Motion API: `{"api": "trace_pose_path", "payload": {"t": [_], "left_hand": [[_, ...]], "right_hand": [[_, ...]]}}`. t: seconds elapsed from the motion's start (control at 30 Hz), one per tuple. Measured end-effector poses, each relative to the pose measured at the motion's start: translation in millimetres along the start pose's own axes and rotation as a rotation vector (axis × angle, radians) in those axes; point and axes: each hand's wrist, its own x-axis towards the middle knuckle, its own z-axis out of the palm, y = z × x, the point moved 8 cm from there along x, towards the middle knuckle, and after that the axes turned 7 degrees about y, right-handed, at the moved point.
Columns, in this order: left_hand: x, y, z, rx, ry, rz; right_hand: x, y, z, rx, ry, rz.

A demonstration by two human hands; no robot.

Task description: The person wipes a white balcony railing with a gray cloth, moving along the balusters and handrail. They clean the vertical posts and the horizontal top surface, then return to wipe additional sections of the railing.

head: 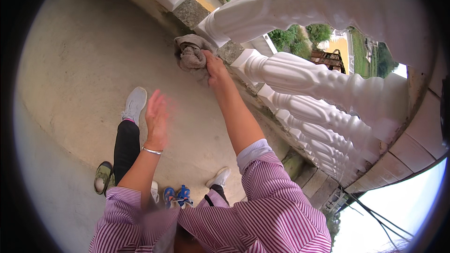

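My right hand (213,66) grips a bunched grey-brown cloth (192,56), held beside the foot of a white baluster (239,21). Whether the cloth touches the baluster's base or the ledge, I cannot tell. My left hand (156,123), blurred and with a silver bracelet at its wrist, is held over the concrete floor (88,52) with nothing in it and its fingers somewhat apart. More white balusters (288,70) run in a row to the right and down the picture.
A stone ledge (230,52) carries the balusters, and a tiled rail (411,151) tops them. Below me are my grey shoe (135,103), blue patterned shoes (183,195) and a green shoe (102,177). Greenery and buildings lie beyond the balustrade.
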Motion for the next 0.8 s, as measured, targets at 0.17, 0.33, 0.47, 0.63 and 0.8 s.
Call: {"api": "trace_pose_path", "payload": {"t": [0.17, 0.33, 0.47, 0.63, 0.8], "left_hand": [[20, 45, 8, -0.001, -0.058, 0.364], [-3, 28, 41, 0.009, -0.425, 0.174], [5, 10, 36, -0.176, -0.321, 0.008], [40, 47, 59, -0.494, -0.320, 0.003], [145, 119, 142, 0.328, 0.034, 0.735]], "right_hand": [[-109, 30, 46, -0.210, -0.373, -0.094], [-135, 74, 21, -0.234, -0.441, 0.026], [-149, 70, 17, 0.135, -0.553, -0.105], [-186, 62, -24, 0.253, -0.283, -0.217], [-223, 132, -80, 0.165, -0.250, -0.045]]}}
